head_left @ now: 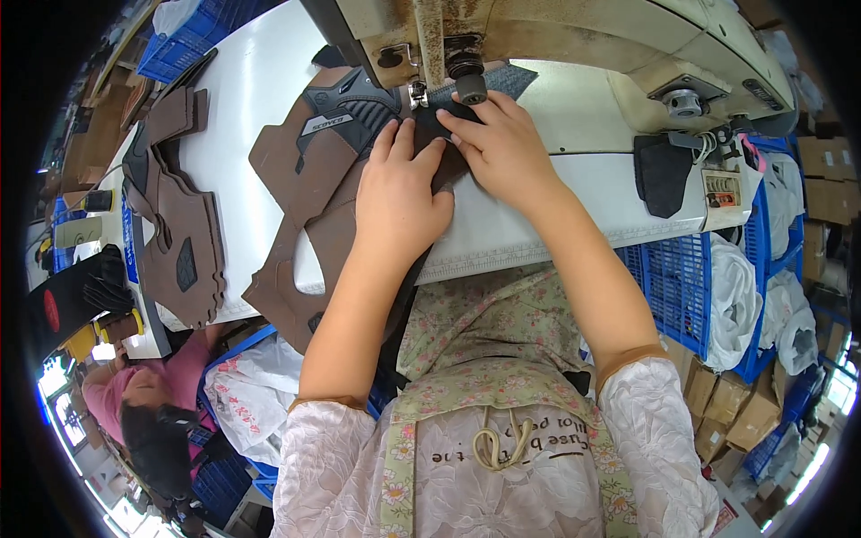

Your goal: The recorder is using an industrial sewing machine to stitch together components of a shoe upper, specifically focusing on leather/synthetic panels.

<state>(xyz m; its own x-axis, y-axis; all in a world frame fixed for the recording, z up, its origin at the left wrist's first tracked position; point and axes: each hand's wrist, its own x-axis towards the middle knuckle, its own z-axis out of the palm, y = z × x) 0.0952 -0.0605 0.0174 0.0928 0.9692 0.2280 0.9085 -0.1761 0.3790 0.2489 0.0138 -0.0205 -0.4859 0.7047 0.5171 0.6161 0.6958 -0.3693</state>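
A brown shoe upper piece [305, 175] with a dark moulded panel lies on the white sewing table, its far edge by the presser foot [418, 95] of a sewing machine [583, 36]. Left of the foot, my left hand [402, 193] rests on the piece, fingertips spread and pressing down. My right hand [502, 148] lies close to the foot with its fingers stretched out over dark material. A dark textured strip [511, 82] sticks out beyond my right fingers. What lies directly under the fingertips is partly hidden.
More brown upper pieces [184, 242] are piled at the table's left. A black fabric piece [662, 175] lies at the right end. Blue crates [668, 291] with white bags stand below right. At lower left sits another person in a pink top [184, 368].
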